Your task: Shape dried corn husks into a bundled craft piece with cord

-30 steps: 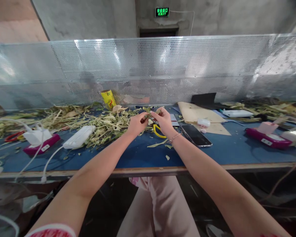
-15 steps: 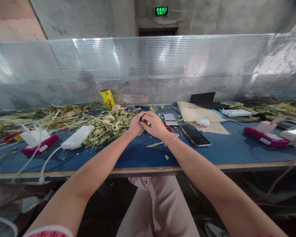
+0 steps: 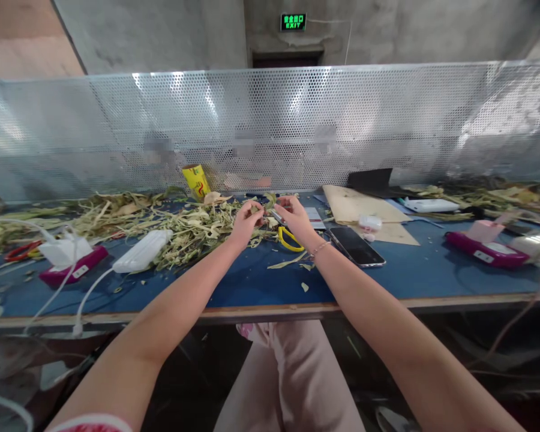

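Both my hands are raised over the middle of the blue table. My left hand pinches a small green plant piece at its fingertips. My right hand is closed on a small silvery thing that I cannot name, held against the plant piece. A yellow-handled pair of scissors lies on the table just under my right hand. A heap of pale green husks and leaves spreads to the left of my hands.
A black phone lies right of my hands, with a small white case and brown cardboard behind. White charger, pink devices, red scissors, a yellow cup. A perforated metal screen closes the back.
My hands were clasped together low near the table half a second ago; now they have lifted and parted a little, with the plant piece and silvery thing between the fingertips. The scissors show again.
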